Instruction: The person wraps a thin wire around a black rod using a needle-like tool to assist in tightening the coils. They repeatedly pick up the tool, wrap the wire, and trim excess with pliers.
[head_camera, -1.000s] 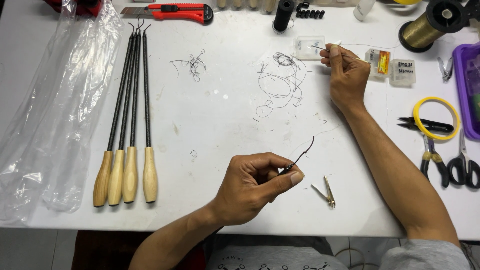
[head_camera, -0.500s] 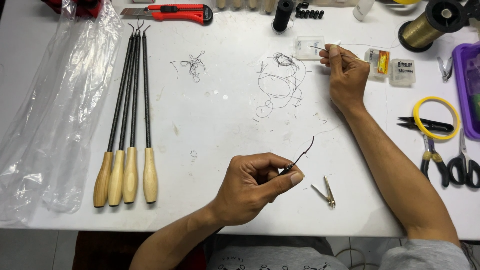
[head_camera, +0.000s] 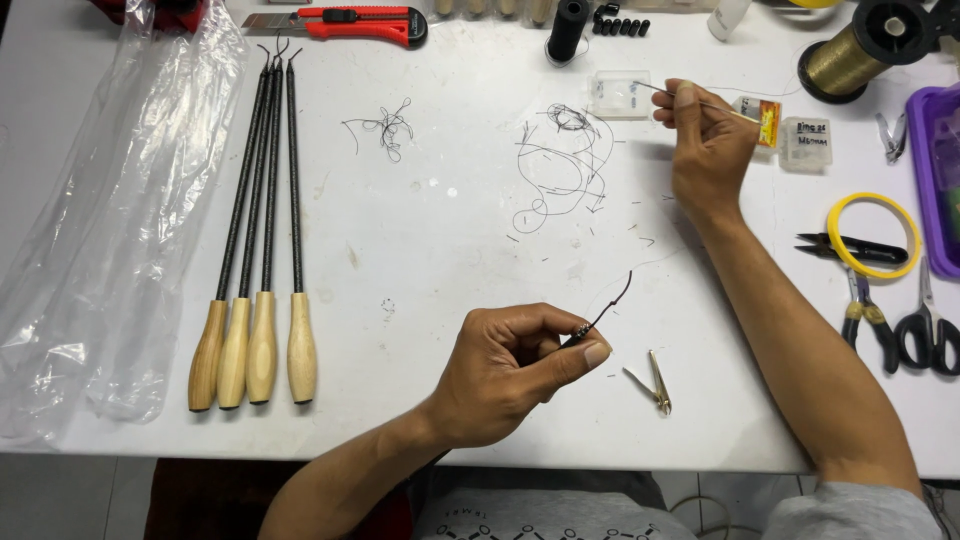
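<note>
Between left hand (head_camera: 510, 370) fingertips, thin dark hook (head_camera: 608, 308)

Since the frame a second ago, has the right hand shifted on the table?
No. The right hand sits in the same spot beside the small clear box, pinching a thin wire, as it did a second ago.
</note>
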